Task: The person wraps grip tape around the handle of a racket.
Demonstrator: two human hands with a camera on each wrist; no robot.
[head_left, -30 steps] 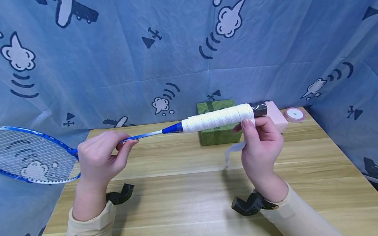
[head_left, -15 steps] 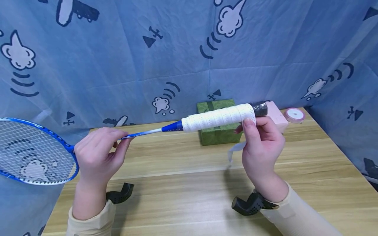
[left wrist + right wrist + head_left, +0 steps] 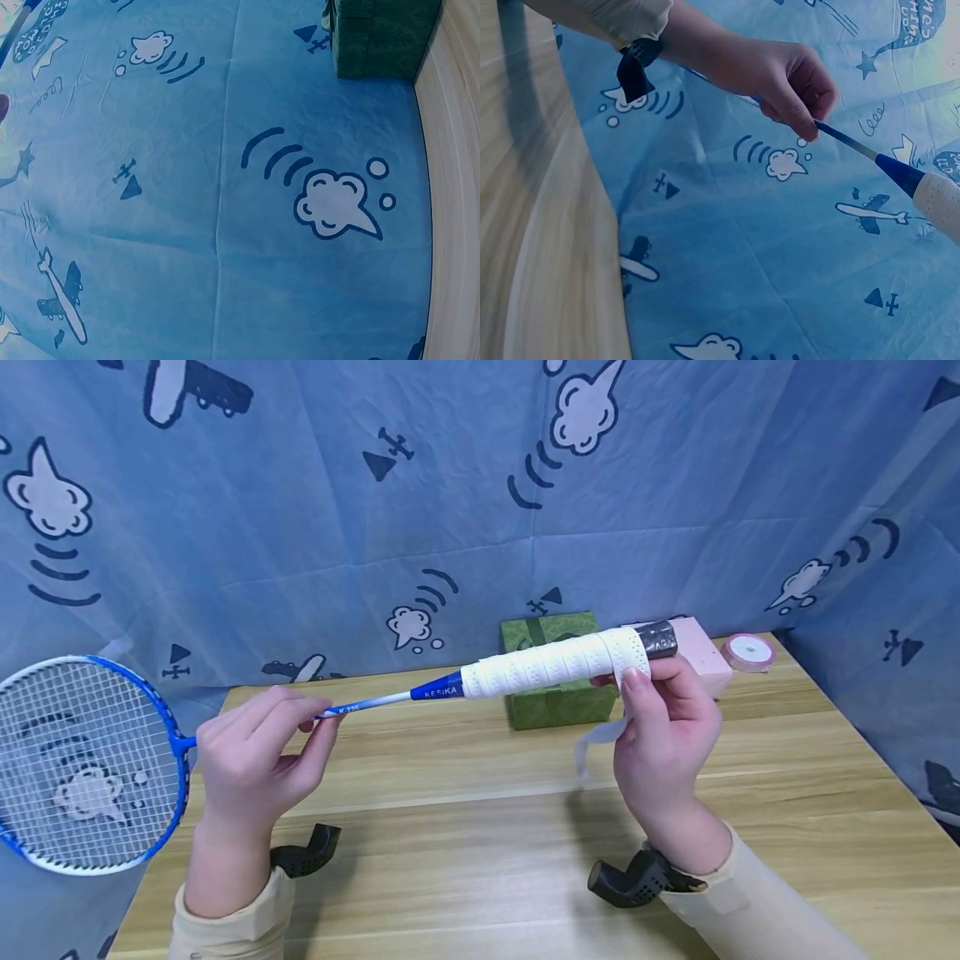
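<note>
Blue printed cloth (image 3: pixel 300 527) hangs behind and beside the wooden table (image 3: pixel 487 860) where we work, and above that table we hold a badminton racket (image 3: pixel 420 692) nearly level, its strung head (image 3: pixel 82 768) out past the table's left edge. Behind it sit a green box (image 3: pixel 551 706), a pink box (image 3: pixel 708 652) and a spool of ribbon (image 3: pixel 747 650). Our left hand (image 3: pixel 255 760) pinches the thin blue shaft between thumb and curled fingertips, which the right wrist view shows too. Our right hand (image 3: pixel 667 735) curls around the butt end of the handle, thumb pressed on the white grip tape (image 3: pixel 551 664), with a loose tail of tape (image 3: pixel 596 743) hanging below. We judge the racket light and stiff, though the slim shaft would turn easily in a pinch; the padded handle gives the surest hold. The tape tail looks soft, limp and prone to creasing, so it is best kept taut near where it leaves the handle.
</note>
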